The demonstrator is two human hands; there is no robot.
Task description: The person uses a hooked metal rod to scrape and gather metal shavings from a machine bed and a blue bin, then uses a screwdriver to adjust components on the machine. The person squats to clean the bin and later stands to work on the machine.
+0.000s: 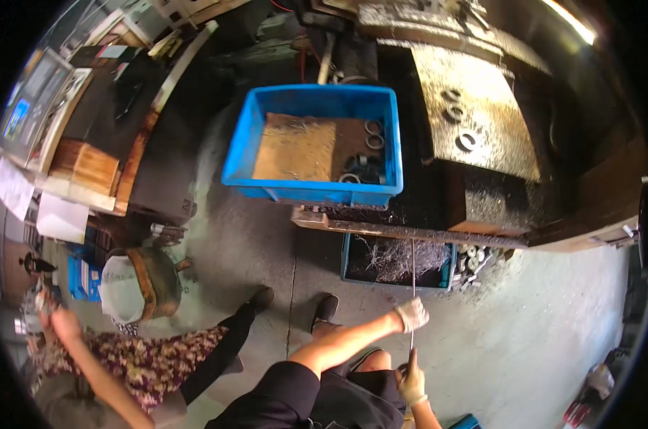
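Both my hands wear light gloves and grip one thin metal rod (413, 282). My left hand (412, 313) holds it higher up; my right hand (412, 382) holds its near end, close to my body. The rod runs straight away from me, and its far tip sits in a tangle of metal shavings (399, 259) inside a dark teal bin (347, 266) on the concrete floor. Above that bin, a blue plastic crate (242, 143) rests on a ledge, holding a cardboard sheet (295, 149) and several metal rings (363, 168).
A shaving-covered machine tray (496, 143) with three rings stands at the upper right. Another person in flowered clothing (134, 361) sits at my lower left, one hand (65, 325) raised. A bucket (141, 282) and a cluttered workbench (95, 168) are on the left.
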